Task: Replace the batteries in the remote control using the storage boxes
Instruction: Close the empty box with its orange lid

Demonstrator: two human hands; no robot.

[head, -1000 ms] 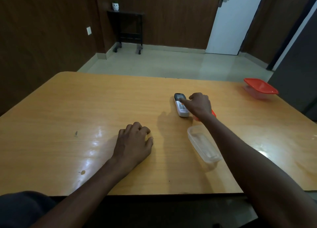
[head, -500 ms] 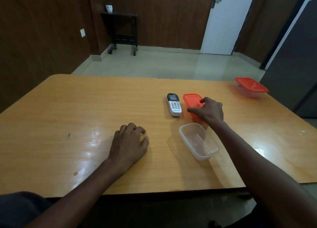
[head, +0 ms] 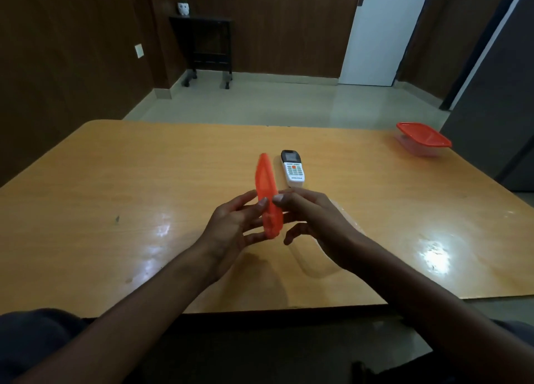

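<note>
Lid (head: 267, 192), flat on the table (head: 115, 181) before, now stands on edge, fingers of both hands (head: 231, 224) (head: 315, 219) pinching it.

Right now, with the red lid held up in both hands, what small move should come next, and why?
Probably set the red lid down on the table, away from the open clear box. Both the left hand and right hand grip it, so neither can reach the remote.

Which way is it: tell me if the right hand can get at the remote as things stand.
Probably yes, once it lets go: the right hand now pinches the red lid together with the left hand. The remote lies face up just beyond on the table, nothing between.
</note>
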